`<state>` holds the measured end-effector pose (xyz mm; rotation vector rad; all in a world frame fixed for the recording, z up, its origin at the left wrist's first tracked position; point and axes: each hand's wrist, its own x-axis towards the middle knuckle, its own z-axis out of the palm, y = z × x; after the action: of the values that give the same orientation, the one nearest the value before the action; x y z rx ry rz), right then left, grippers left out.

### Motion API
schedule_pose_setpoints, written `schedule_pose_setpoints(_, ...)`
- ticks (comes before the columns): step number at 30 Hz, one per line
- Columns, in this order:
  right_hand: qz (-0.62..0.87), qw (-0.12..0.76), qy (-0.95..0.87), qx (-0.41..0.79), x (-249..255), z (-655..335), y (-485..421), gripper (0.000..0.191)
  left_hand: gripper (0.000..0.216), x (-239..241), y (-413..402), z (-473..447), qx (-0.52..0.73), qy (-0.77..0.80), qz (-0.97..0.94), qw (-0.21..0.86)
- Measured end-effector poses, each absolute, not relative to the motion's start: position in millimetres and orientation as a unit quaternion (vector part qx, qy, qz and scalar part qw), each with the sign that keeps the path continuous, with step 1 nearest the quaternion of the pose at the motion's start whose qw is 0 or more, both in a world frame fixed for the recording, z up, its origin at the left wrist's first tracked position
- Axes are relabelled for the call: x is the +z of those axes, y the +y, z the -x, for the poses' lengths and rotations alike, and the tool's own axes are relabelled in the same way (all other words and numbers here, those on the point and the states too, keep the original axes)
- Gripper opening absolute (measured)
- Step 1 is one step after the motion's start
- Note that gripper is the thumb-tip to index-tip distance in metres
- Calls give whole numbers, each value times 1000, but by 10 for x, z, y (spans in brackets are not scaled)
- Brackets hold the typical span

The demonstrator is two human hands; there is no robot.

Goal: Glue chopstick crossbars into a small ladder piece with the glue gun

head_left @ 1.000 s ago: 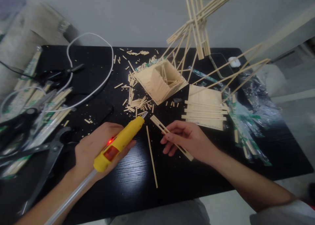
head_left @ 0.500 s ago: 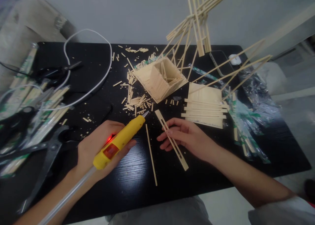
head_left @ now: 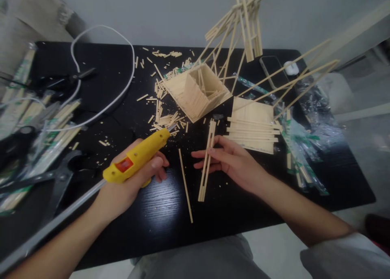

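Observation:
My left hand [head_left: 131,181] is closed around a yellow glue gun [head_left: 137,157] whose nozzle points up and right toward a pile of short stick offcuts [head_left: 166,122]. A glue stick trails from its rear toward the lower left. My right hand [head_left: 231,163] pinches a small piece made of two joined bamboo sticks [head_left: 207,159], held nearly upright above the black table [head_left: 158,214]. One loose stick [head_left: 185,185] lies on the table between my hands.
A stick-built box [head_left: 198,92] stands behind, with a flat stick panel [head_left: 252,126] to its right. A tall stick frame [head_left: 243,27] rises at the back. Scissors, pliers [head_left: 51,185] and wrapped chopsticks crowd the left; a white cable [head_left: 122,92] loops there. Plastic wrappers [head_left: 301,149] lie right.
My right hand turned the two-stick piece from a diagonal slant to nearly upright. My left hand lifted the glue gun and tipped it a little flatter.

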<state>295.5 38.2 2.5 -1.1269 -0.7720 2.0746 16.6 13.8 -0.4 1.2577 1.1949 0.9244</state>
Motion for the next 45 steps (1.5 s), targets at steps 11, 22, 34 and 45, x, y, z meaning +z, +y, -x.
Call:
schedule_pose_setpoints(11,432,358,-299,772,-20,-2955,385,36,26,60,176,-207,365,541,-531,541)
schedule_pose_setpoints(22,404,333,-256,813,-43,-2966,383,25,37,33,147,-202,334,575,-574,478)
schedule_pose_setpoints(34,394,303,-221,839,-22,-2949,387,17,38,15,127,-188,326,589,-572,468)
schedule_pose_setpoints(45,408,306,-341,790,-21,-2924,306,28,25,65,171,-179,339,524,-700,348)
